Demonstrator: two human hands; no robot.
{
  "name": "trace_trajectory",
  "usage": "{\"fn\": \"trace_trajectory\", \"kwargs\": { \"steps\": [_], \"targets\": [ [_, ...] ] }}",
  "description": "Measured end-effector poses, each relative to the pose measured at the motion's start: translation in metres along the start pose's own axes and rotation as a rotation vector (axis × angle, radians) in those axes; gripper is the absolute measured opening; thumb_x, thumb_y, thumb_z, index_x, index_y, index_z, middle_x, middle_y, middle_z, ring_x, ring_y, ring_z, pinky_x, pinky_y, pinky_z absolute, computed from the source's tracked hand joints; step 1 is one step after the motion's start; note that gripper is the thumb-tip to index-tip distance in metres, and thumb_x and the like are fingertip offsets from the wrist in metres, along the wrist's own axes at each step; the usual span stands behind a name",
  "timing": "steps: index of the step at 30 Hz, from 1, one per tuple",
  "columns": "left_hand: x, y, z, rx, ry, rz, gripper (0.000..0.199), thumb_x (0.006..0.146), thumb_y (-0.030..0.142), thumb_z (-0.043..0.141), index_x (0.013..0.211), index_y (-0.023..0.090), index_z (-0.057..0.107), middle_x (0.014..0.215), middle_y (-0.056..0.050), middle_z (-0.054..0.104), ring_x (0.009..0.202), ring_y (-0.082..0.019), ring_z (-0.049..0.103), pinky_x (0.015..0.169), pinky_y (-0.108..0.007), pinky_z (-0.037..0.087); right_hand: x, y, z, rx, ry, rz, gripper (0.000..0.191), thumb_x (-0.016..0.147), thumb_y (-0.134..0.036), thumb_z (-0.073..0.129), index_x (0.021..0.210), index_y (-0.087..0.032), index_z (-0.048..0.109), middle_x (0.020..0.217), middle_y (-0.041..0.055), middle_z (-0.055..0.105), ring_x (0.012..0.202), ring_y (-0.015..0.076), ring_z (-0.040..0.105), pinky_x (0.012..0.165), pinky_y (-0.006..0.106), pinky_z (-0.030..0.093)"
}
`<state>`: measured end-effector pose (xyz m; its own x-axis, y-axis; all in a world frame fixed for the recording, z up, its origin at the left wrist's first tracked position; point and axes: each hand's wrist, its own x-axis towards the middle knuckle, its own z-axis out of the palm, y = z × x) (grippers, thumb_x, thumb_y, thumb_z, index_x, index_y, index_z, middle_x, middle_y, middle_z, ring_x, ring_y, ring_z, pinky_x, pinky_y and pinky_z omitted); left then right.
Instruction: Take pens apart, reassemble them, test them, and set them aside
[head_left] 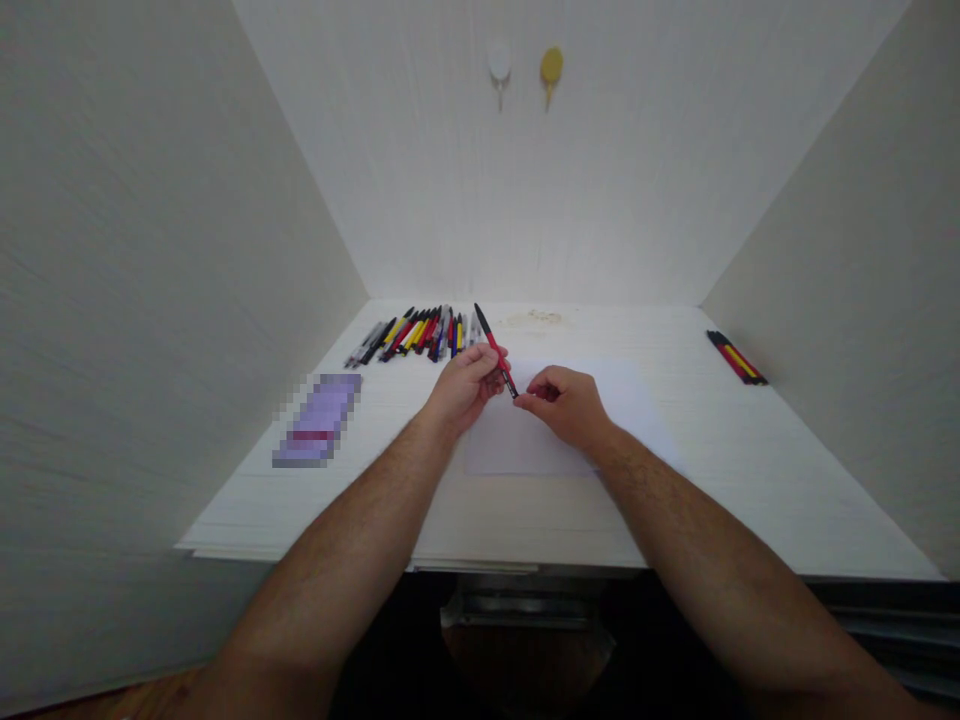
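A red pen with black ends is held at a slant above the paper, its upper end leaning left and away from me. My left hand is closed round the pen's middle, thumb on top. At the pen's lower end, my right hand has its thumb and forefinger pinched on the black tip; the other fingers are curled in. Beneath both hands lies a white sheet of paper, partly covered by them.
Many pens in several colours lie in a row at the back left. A small group of red, black and yellow pens lies at the right. A blurred purple object is at the left. Walls enclose the white table; two hooks hang behind.
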<state>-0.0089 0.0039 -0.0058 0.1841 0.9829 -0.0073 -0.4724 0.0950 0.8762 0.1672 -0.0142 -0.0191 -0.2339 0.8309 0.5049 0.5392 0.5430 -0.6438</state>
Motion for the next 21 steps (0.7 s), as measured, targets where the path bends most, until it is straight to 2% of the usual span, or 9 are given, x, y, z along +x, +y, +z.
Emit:
{"fn": "trace_trajectory", "kwargs": {
  "steps": [8,17,19,21],
  "targets": [
    [-0.0029,-0.0005,0.0071,0.031,-0.018,0.029,0.014,0.077,0.025,0.070,0.079,0.012,0.063,0.068,-0.002,0.063,0.054,-0.008,0.054,0.052,-0.019,0.042,-0.0020,-0.0039,0.0024,-0.041,0.006,0.004,0.020,0.075,-0.037,0.072,0.070,-0.019,0.063,0.065,-0.0013,0.062,0.058,0.0105,0.051,0.058,0.025,0.038],
    [-0.0028,0.0056,0.0030,0.062,-0.006,0.023,0.018,0.076,0.029,0.071,0.083,0.013,0.065,0.069,-0.001,0.063,0.051,-0.006,0.051,0.050,-0.019,0.039,-0.0017,-0.0037,-0.0011,-0.010,0.009,-0.017,0.023,0.075,-0.042,0.070,0.071,-0.020,0.064,0.064,-0.0008,0.061,0.057,0.0109,0.050,0.058,0.025,0.039],
    [-0.0027,0.0049,0.0032,0.102,-0.004,0.021,0.020,0.076,0.031,0.070,0.084,0.013,0.067,0.068,-0.001,0.061,0.051,-0.006,0.050,0.050,-0.020,0.039,-0.0018,-0.0044,-0.0030,0.009,0.050,-0.038,0.021,0.078,-0.041,0.067,0.077,-0.019,0.066,0.066,0.0001,0.061,0.057,0.0111,0.051,0.058,0.026,0.040],
    [-0.0025,0.0033,0.0030,0.165,-0.011,0.033,0.023,0.075,0.033,0.071,0.085,0.013,0.068,0.068,-0.001,0.060,0.051,-0.006,0.049,0.049,-0.020,0.037,-0.0015,-0.0055,-0.0056,0.021,0.103,-0.081,0.020,0.083,-0.036,0.062,0.092,-0.020,0.068,0.074,0.0020,0.064,0.058,0.0112,0.051,0.059,0.026,0.043]
  ]
}}
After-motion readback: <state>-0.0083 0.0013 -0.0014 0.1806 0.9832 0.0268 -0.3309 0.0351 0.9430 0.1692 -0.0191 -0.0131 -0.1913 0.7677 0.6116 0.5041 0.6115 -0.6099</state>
